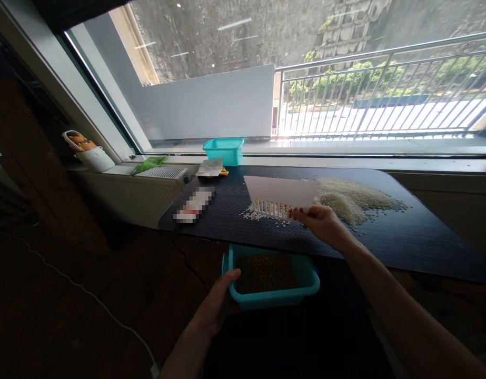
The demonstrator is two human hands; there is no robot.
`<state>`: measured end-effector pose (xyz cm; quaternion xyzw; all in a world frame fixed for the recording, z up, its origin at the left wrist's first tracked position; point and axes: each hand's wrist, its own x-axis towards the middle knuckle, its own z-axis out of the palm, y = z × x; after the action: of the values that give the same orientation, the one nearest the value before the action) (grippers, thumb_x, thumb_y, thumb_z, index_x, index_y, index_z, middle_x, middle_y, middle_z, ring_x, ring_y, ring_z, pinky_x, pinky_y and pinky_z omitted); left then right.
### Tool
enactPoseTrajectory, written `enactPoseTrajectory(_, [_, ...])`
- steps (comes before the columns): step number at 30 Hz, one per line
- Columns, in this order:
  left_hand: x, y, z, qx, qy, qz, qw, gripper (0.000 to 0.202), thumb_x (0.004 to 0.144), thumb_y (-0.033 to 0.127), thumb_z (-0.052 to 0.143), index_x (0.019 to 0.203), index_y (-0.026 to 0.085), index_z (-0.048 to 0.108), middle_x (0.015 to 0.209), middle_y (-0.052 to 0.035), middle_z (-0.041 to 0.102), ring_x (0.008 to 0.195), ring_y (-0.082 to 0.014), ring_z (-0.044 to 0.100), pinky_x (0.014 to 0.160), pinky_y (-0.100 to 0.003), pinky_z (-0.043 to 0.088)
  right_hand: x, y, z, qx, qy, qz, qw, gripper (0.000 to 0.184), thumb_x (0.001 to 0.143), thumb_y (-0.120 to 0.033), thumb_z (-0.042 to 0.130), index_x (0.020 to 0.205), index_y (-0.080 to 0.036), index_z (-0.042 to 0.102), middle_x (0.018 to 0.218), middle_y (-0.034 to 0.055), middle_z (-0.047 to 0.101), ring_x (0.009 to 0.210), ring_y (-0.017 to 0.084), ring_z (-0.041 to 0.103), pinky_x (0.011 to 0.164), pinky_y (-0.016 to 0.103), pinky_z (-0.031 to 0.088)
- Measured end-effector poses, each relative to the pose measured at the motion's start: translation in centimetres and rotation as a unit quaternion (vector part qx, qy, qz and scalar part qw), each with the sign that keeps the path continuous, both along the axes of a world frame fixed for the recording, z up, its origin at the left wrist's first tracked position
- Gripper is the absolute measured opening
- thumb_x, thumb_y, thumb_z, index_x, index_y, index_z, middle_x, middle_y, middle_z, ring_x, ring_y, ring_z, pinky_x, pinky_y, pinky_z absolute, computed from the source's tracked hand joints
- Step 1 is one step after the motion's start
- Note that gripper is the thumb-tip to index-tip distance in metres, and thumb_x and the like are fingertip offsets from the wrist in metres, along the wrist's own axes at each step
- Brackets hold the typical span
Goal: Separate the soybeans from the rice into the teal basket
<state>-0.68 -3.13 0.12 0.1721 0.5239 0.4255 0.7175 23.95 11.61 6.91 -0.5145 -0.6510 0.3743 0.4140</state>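
My left hand point(218, 295) grips the left rim of a teal plastic bin point(276, 301), its thumb over the edge. Brown bean-like grains point(266, 271) cover the bin's bottom, in shadow below the table's front edge. My right hand point(319, 223) pinches the lower right corner of a white sheet-like piece with a row of slots point(280, 192), tilted above the table. Yellowish bits show through its slots. White grains like rice point(253, 213) lie scattered under it. To the right spreads a larger pile of rice-like grains point(349, 197).
The dark table point(416, 237) stands against a window. At its back left are another teal bin point(227, 151), a paper packet point(211, 167) and a blurred-out item point(195, 205). Further left, a white pot point(95, 158) stands near a radiator point(148, 197). A white cable point(88, 292) crosses the floor.
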Motion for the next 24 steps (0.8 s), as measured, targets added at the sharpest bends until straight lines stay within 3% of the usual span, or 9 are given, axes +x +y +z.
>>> enactPoseTrajectory(13, [-0.1, 0.2, -0.2, 0.000, 0.004, 0.006, 1.000, 0.061, 0.084, 0.044, 0.062, 0.135, 0.012, 0.051, 0.130, -0.0159, 0.063, 0.116, -0.0317, 0.060, 0.085, -0.041, 0.056, 0.4, -0.9, 0.4, 0.009, -0.013, 0.019, 1.000, 0.042, 0.069, -0.058, 0.067, 0.069, -0.017, 0.076, 0.067, 0.0055, 0.071, 0.057, 0.016, 0.056, 0.053, 0.027, 0.043])
enactPoseTrajectory(20, [-0.3, 0.1, 0.0, -0.006, 0.007, 0.005, 1.000, 0.058, 0.085, 0.044, 0.059, 0.135, 0.014, 0.052, 0.126, -0.0140, 0.066, 0.115, -0.0302, 0.061, 0.086, -0.041, 0.055, -0.5, -0.9, 0.1, 0.001, -0.028, 0.022, 0.999, 0.047, 0.069, -0.062, 0.066, 0.066, -0.016, 0.075, 0.052, 0.0001, 0.058, 0.050, 0.012, 0.047, 0.049, 0.026, 0.036])
enactPoseTrajectory(24, [-0.3, 0.1, 0.2, -0.005, 0.016, 0.011, 1.000, 0.056, 0.086, 0.042, 0.059, 0.134, 0.014, 0.054, 0.126, -0.0136, 0.066, 0.112, -0.0291, 0.063, 0.087, -0.040, 0.055, 0.1, -1.0, 0.4, 0.006, -0.034, 0.039, 0.999, 0.045, 0.071, -0.060, 0.065, 0.073, -0.016, 0.078, 0.063, 0.0033, 0.067, 0.056, 0.015, 0.053, 0.052, 0.027, 0.040])
